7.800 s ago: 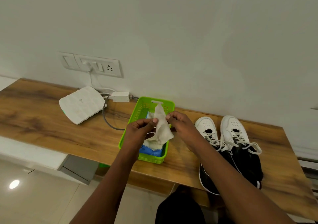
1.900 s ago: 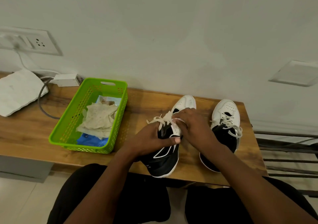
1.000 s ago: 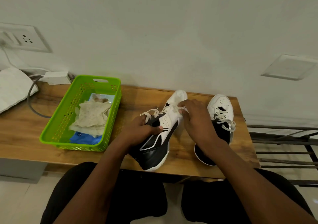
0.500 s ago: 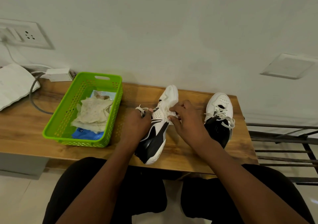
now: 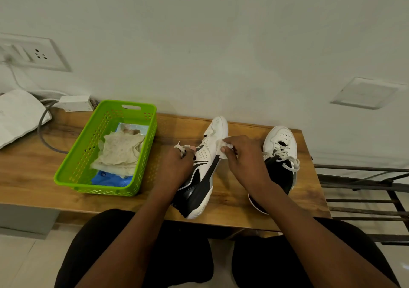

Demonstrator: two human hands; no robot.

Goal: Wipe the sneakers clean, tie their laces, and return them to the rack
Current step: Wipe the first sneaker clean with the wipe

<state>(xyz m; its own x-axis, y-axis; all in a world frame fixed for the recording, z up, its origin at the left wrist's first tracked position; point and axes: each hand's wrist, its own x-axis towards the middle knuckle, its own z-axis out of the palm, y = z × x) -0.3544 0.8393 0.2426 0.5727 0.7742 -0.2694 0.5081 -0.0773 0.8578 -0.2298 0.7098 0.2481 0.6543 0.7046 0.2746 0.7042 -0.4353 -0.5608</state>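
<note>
On the wooden surface [image 5: 28,172], at the left, a green basket [image 5: 106,190] holds spare wipes [image 5: 119,152]. Right of it, the left hand [image 5: 177,166] grips the first sneaker [image 5: 203,177] at its laced opening, fingers curled. The shoe is tipped onto its side, toe toward the wall. The right hand [image 5: 245,161] pinches a crumpled wipe [image 5: 221,149] against the white upper. The second sneaker [image 5: 280,141] stands upright just beside, laces loose. The rack [image 5: 363,168] sits at far right, off the surface. Assessment: wiping of the first shoe is in hand; tying and return are not yet done. The next move calls for steady bracing by the left hand, firm strokes along the upper, then turning the shoe.
</note>
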